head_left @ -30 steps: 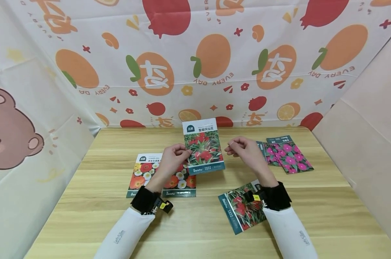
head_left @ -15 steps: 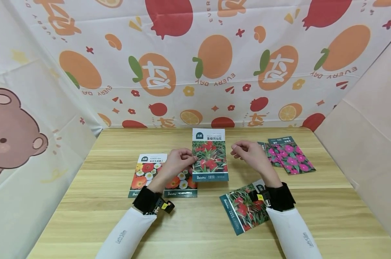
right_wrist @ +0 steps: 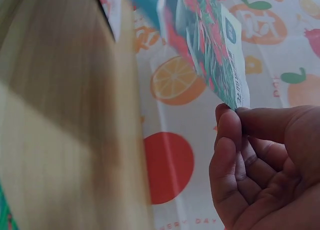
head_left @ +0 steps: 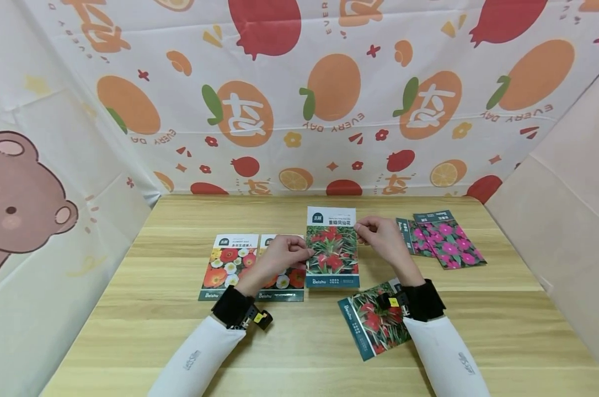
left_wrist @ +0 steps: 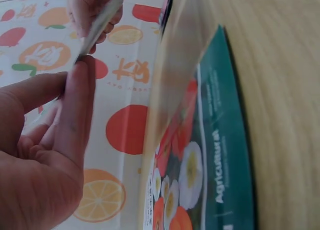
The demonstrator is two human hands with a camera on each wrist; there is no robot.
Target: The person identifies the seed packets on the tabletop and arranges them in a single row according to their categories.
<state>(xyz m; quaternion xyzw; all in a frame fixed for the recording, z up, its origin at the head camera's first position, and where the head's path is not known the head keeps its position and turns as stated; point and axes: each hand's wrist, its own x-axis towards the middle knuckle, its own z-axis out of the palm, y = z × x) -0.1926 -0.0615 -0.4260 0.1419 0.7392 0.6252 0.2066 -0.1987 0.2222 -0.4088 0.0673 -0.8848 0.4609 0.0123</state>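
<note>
Red balsam seed packet (head_left: 332, 248), one of two, is held above a wooden counter (head_left: 299, 353), the left hand (head_left: 284, 256) pinching one side edge, the right hand (head_left: 379, 234) in a narrow grip on the other, near the top. Its twin (head_left: 374, 321) lies partly behind a black wristband (head_left: 426, 300). Two poppy packets (head_left: 228, 267) sit near the left hand; two pink-flowered packets (head_left: 448, 242) overlap near the right.

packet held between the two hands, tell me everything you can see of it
The packet is a thin, flat rectangle, apparently paper or glossy plastic. Its white top bears a dark green emblem and Chinese lettering, red flowers among narrow green leaves fill the middle, and "Beishu" marks the dark teal bottom band. Raised above the table, it is pinched at opposite edges by the left hand and right hand.
</note>
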